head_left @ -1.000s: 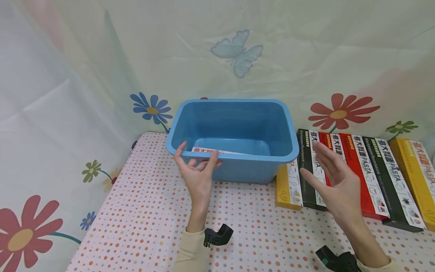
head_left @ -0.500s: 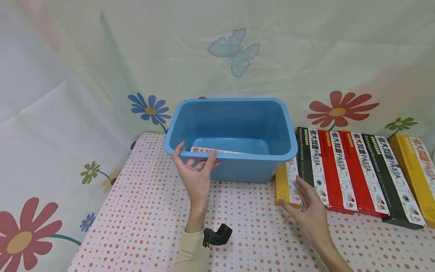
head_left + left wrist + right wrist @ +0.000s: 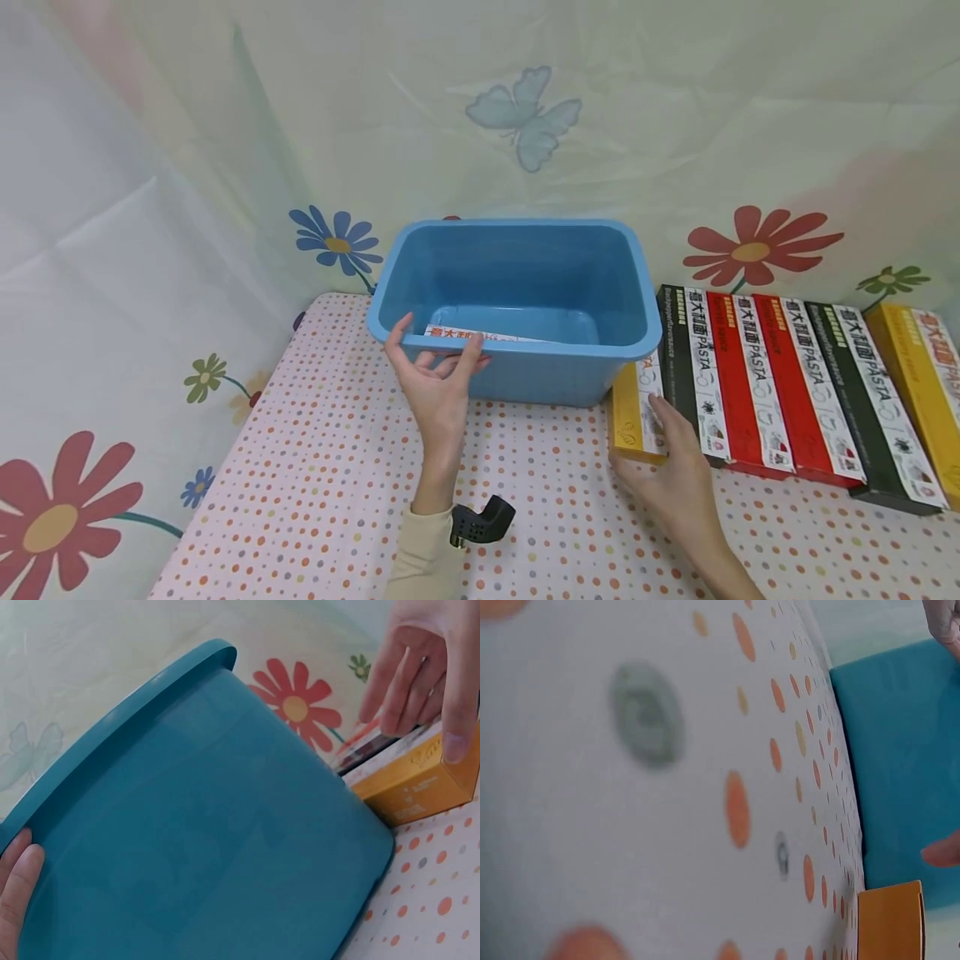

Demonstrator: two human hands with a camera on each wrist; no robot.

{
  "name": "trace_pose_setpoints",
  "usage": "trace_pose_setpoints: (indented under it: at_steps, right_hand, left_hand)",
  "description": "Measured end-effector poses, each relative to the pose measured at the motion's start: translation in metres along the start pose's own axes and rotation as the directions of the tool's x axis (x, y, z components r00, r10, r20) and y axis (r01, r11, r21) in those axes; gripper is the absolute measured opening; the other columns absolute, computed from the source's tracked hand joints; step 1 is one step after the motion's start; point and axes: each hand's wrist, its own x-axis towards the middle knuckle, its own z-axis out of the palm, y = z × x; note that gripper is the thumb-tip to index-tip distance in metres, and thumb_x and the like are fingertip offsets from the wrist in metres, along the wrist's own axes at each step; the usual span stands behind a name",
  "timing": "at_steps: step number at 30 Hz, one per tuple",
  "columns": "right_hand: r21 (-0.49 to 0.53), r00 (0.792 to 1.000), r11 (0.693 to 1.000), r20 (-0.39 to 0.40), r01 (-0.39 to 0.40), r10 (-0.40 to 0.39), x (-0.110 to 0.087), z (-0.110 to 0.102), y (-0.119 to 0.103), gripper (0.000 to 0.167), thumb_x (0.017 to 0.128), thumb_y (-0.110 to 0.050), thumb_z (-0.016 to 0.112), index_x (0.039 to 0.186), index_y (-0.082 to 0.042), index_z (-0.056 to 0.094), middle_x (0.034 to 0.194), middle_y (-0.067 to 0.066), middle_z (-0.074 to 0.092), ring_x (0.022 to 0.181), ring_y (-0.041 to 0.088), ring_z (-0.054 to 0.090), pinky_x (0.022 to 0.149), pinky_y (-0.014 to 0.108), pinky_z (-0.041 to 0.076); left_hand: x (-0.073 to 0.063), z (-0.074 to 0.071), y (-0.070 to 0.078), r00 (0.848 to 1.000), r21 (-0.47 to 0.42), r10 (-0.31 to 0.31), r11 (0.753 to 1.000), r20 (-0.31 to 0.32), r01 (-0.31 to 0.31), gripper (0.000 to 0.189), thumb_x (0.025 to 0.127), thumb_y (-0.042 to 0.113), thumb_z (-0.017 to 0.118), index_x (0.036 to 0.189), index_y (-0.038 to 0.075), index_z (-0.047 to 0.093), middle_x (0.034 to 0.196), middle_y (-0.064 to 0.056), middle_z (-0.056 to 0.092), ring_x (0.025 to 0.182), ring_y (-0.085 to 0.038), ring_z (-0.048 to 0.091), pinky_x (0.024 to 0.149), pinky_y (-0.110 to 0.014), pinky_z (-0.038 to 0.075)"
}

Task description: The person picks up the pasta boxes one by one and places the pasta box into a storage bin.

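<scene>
A blue plastic tub (image 3: 540, 375) stands at the back middle of the table. My left hand (image 3: 435, 392) grips its front rim, some fingers reaching over the edge and others below it; in the left wrist view, fingers (image 3: 19, 889) press under the rim. A pasta box (image 3: 491, 337) with a white printed face shows partly inside the tub. My right hand (image 3: 675, 483) is at the near end of a yellow pasta box (image 3: 630, 417), thumb on the left, fingers over the right side. The right wrist view shows the thumb (image 3: 943, 851) apart from the box's orange end (image 3: 889, 922).
Right of the yellow box lie a black pasta box (image 3: 682, 367), a red box (image 3: 738, 383), another red box (image 3: 802, 383), another black box (image 3: 870, 408) and another yellow box (image 3: 911, 375). A patterned curtain (image 3: 360, 100) hangs behind the dotted table (image 3: 322, 475).
My right hand has moved left and down from above the black and red boxes to the near end of the yellow box. My left hand has stayed on the tub's rim.
</scene>
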Motion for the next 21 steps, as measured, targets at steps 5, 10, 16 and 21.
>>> trace_pose_setpoints:
  at_steps: [5, 10, 16, 21]
  right_hand:
    - [-0.031, 0.999, 0.999, 0.020, -0.025, 0.026, 0.002, -0.002, -0.001, 0.102, 0.080, -0.006, 0.088, 0.160, 0.007, 0.026, 0.162, 0.035, 0.026, 0.144, 0.059, 0.030, 0.112, 0.079, 0.035]
    - [-0.007, 0.999, 0.999, -0.034, -0.034, 0.034, 0.002, -0.010, 0.005, 0.102, 0.080, -0.004, 0.089, 0.160, 0.009, 0.027, 0.159, 0.037, 0.032, 0.143, 0.058, 0.034, 0.113, 0.076, 0.037]
    - [0.092, 0.999, 0.995, 0.003, -0.036, 0.036, 0.003, -0.011, 0.001, 0.099, 0.084, -0.005, 0.087, 0.161, 0.008, 0.026, 0.161, 0.035, 0.031, 0.146, 0.055, 0.034, 0.115, 0.068, 0.038]
    - [0.110, 0.999, 0.993, 0.009, -0.037, 0.037, 0.001, -0.007, -0.007, 0.094, 0.084, -0.001, 0.083, 0.160, 0.007, 0.028, 0.161, 0.033, 0.032, 0.144, 0.055, 0.038, 0.115, 0.065, 0.040]
  left_hand:
    - [-0.001, 0.001, 0.001, 1.000, 0.002, -0.002, 1.000, -0.001, 0.002, 0.085, 0.091, 0.000, 0.080, 0.156, 0.016, 0.027, 0.100, -0.023, 0.061, 0.070, -0.024, 0.075, 0.077, -0.046, 0.069]
    - [0.001, 0.001, 0.001, 1.000, 0.001, 0.005, 1.000, 0.002, -0.005, 0.085, 0.091, 0.001, 0.080, 0.156, 0.015, 0.027, 0.099, -0.023, 0.061, 0.070, -0.025, 0.075, 0.077, -0.046, 0.069]
    - [0.002, -0.001, 0.003, 1.000, 0.007, 0.017, 1.000, -0.020, -0.017, 0.085, 0.090, 0.001, 0.081, 0.155, 0.015, 0.028, 0.096, -0.023, 0.058, 0.069, -0.026, 0.074, 0.077, -0.046, 0.069]
    - [0.000, 0.000, 0.001, 1.000, 0.005, 0.006, 1.000, -0.014, -0.006, 0.086, 0.089, 0.002, 0.082, 0.155, 0.016, 0.028, 0.096, -0.023, 0.058, 0.069, -0.026, 0.074, 0.077, -0.047, 0.069]
